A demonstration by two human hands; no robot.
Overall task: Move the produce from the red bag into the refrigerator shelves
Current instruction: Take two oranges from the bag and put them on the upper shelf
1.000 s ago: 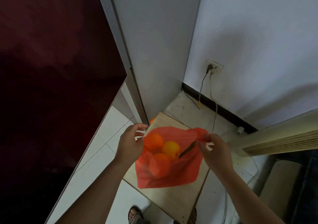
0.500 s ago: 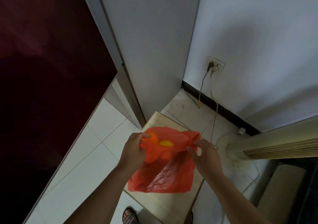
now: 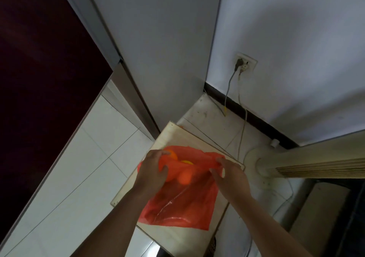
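Two hands are working the mouth of the red bag [image 3: 183, 203], which is lying on a pale wooden board [image 3: 177, 138] over the tiled floor [image 3: 88, 168]. L hand [image 3: 152, 173] is closing around the bag's upper-left rim, thumb and fingers wrapping the plastic and pressing against fruit inside. R hand [image 3: 232, 174] is pinching the upper-right rim, fingers curled over the bunched edge, plastic gathering under the fingertips.

Bag is sagging flat toward the viewer, lower part looking mostly slack and wrinkled, light glinting off creases. Fruit is crowding at the top near the opening: one orange [image 3: 172, 154] peeking out just beside the L thumb, a yellower piece [image 3: 186, 162] showing in the gap betw. both hands, and another round orange shape [image 3: 184, 176] bulging through the plastic below that. Exact count inside — can't tell.

Dark maroon fridge door [image 3: 39, 79] is filling the left side, grey side panel [image 3: 154, 49] of the appliance running up centre. No shelves are showing from this angle.

Wall outlet [image 3: 245, 64] w/ plugs is sitting on the white wall behind, cords [image 3: 228, 93] hanging down to the floor. Beige ribbed column-like unit [image 3: 316, 162] is lying across the right side, just beside the board's far corner.
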